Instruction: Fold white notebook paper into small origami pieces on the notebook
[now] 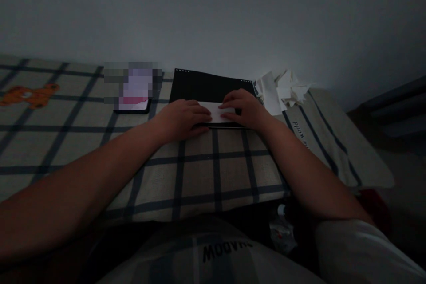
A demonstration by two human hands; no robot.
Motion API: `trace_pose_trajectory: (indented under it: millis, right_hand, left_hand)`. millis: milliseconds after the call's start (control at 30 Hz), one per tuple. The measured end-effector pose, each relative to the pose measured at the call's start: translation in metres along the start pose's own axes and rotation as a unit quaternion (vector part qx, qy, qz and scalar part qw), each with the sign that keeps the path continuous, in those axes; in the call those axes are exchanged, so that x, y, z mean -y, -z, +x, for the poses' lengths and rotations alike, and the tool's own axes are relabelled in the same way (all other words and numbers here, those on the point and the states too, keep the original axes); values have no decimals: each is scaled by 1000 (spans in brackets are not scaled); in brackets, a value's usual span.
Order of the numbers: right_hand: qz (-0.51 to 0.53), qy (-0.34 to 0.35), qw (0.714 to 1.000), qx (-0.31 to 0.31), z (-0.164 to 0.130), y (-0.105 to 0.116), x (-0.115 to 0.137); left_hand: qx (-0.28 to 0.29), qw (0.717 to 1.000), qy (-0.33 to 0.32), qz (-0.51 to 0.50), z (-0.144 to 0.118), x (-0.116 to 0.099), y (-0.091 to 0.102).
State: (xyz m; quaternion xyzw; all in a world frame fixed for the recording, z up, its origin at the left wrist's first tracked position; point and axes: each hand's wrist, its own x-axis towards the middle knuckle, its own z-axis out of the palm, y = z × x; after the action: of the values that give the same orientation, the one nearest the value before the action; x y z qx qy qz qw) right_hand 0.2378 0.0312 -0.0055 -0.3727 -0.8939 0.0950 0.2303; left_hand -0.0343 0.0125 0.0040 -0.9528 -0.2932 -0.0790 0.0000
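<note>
A small white piece of paper (215, 113) lies on a black cover with punched holes along its far edge (206, 86). From the left, my left hand (183, 120) rests with its fingers stretched flat over the paper's left end, the thumb along the near edge. My right hand (244, 108) touches the right end, its fingers spread and slightly bent. A short stretch of paper shows between the two sets of fingertips. Neither hand is visibly closed round anything. My palms and fingers hide both ends of the paper.
A phone (136, 88), partly blurred out, lies left of the black cover. Crumpled white paper pieces (282, 91) are heaped to the right. A checked cloth (199, 173) covers the table against a wall. Below its front edge stands a clear bottle (282, 233).
</note>
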Motion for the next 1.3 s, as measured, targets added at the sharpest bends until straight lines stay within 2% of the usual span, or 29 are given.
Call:
trace_pose_trajectory:
  millis: [67,133,333,467,600,700,833,967,1100,1200,1300]
  right_hand:
    - [24,35,998,46,0,3,6]
    - [28,39,997,65,-1,6,12]
    - [46,41,996,72,-1,8,16]
    - [53,64,995,52,-1,7,14]
    - [69,66,995,25,-1,5,11]
    - [60,38,997,16,1,4,8]
    - [53,4,998,18,4,2,7]
    - [37,-28,999,7,4,-3,4]
    - [38,-30,999,-20,3,-8,-1]
    - [46,-30,998,-13,2,-8,-1]
    - [57,-25,998,-1,2,-5,0]
  left_hand:
    - [2,1000,-6,4,0,0,2]
    - [7,1000,-7,13,-1,-1,3]
    - [15,1000,-11,23,-2,-2,4]
    - [7,1000,-6,-3,-3,0,6]
    - [-28,997,64,-15,-3,1,7]
    - [-40,991,128,-15,-1,1,7]
    - [-59,983,171,-38,1,4,4]
    - [-77,983,154,-61,3,10,-3]
    - [-99,984,133,-70,3,14,-6]
    - [-84,984,135,-76,2,14,-6]
    - [-94,982,135,-94,2,14,-6]
